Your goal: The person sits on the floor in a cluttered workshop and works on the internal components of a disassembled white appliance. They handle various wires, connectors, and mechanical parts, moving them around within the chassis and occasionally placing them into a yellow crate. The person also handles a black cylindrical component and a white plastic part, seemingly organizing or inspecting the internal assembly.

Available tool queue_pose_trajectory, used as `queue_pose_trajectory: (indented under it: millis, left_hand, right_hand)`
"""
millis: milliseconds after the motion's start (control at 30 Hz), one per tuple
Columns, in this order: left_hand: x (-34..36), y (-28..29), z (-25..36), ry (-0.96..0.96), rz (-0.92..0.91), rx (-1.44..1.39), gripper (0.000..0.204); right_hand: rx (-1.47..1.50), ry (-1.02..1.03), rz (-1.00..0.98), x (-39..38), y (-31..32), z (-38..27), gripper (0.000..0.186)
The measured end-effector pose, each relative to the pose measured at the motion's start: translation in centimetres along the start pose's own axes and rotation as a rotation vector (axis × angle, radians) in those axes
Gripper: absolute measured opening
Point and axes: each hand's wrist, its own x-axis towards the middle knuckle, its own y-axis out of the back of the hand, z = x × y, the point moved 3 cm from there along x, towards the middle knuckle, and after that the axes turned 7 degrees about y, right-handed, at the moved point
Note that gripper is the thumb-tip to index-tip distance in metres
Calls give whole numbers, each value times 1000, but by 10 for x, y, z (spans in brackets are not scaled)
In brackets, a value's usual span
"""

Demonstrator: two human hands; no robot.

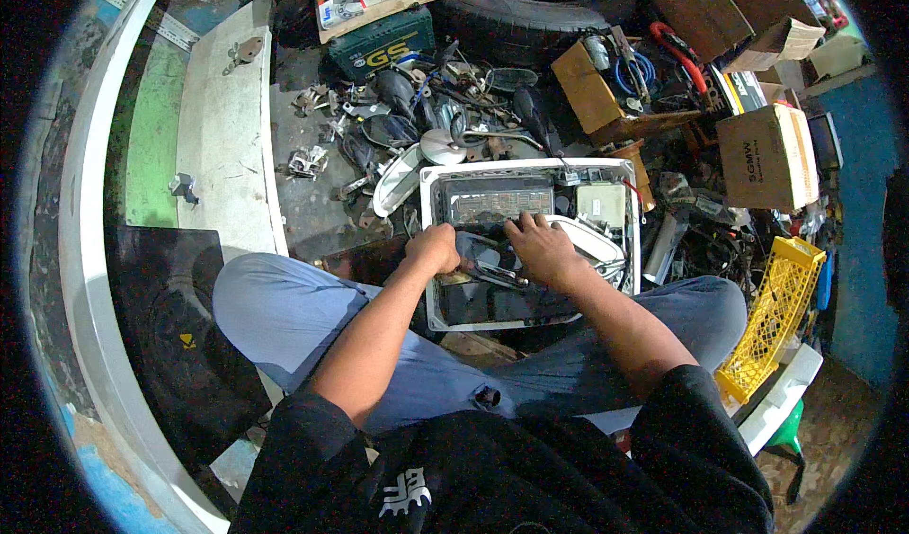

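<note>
Cluttered floor (312, 203) held mirrors, metal parts, boxes and a yellow crate (776, 307). Between the knees sat a white tray (431, 250). Left hand (434, 248), fingers curled, gripped a dark mirror (483, 255) inside it; right hand (542, 248) pressed flat, fingers spread, beside it.

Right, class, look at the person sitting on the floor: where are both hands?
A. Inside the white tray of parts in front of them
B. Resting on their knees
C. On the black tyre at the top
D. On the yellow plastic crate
A: the left hand and right hand both lie inside the white tray, on dark parts in it, well away from the yellow crate.
</note>
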Motion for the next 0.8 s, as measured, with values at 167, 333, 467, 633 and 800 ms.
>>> queue_pose_trajectory:
  millis: [167, 333, 467, 633, 800]
  left_hand:
    - [4, -1, 5, -51, -29, 82, 61]
    - [5, 1, 19, -191, -35, 91, 59]
    - [-12, 12, 29, -213, -38, 120, 28]
    - [-16, 11, 30, -204, -47, 232, 22]
    - [-19, 6, 27, -200, 62, 194, 15]
  right_hand:
    - [-3, -33, -32, 2, 3, 1, 100]
    - [-136, -87, -87, -1, 5, 5, 111]
    - [-24, -171, -148, -2, 4, 13, 111]
    - [17, -195, -115, 2, -6, 16, 118]
    - [40, -225, -118, 3, -10, 17, 123]
